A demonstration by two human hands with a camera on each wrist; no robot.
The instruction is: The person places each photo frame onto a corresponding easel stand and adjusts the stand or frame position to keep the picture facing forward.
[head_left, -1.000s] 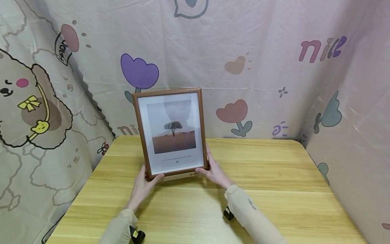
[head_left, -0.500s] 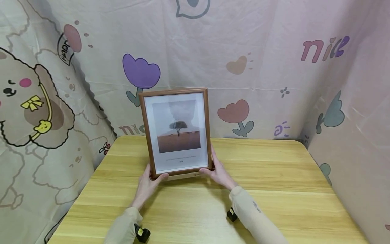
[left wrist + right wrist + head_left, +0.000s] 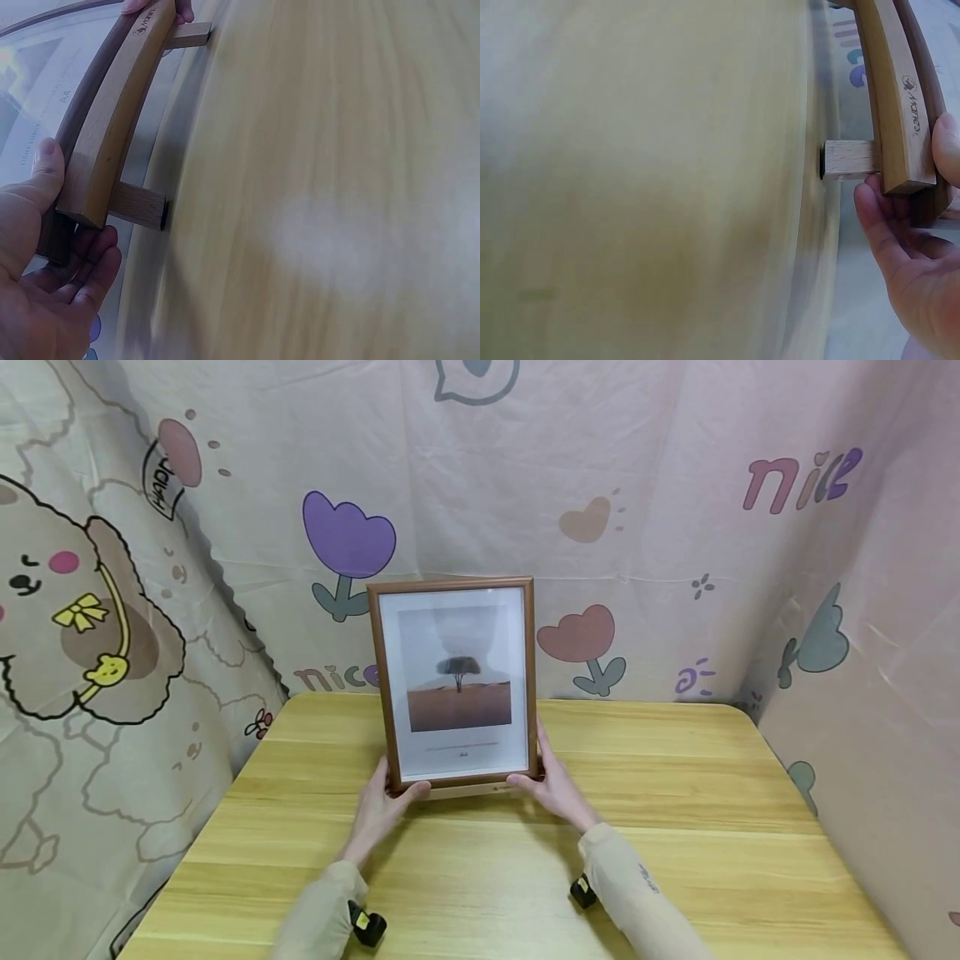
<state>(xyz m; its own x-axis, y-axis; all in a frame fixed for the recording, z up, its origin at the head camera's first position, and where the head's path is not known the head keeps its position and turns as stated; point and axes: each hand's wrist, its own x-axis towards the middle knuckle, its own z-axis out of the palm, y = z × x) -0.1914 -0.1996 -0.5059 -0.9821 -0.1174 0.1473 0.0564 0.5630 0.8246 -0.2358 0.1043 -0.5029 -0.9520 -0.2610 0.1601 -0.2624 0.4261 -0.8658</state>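
A brown wooden picture frame (image 3: pixel 461 752) with a tree print stands upright in the head view, tilted slightly to the left. Below its lower edge runs a pale wooden stand (image 3: pixel 124 112) with short block feet, lettered on its front in both wrist views. My left hand (image 3: pixel 377 810) grips the lower left corner, thumb on the front edge and fingers behind and below. At the lower right corner my right hand (image 3: pixel 555 789) holds on the same way, its fingertips (image 3: pixel 866 199) close by one foot of the stand.
The frame is over a yellow wood-grain table (image 3: pixel 675 827) with rounded back corners. Printed cloth curtains (image 3: pixel 645 527) hang behind it and along both sides. A small black wrist camera (image 3: pixel 367 927) shows under the left sleeve, another black camera (image 3: pixel 583 892) under the right.
Both hands have shifted the picture frame and its stand to the right, keeping their hold on the lower corners. The frame now leans less to the left.
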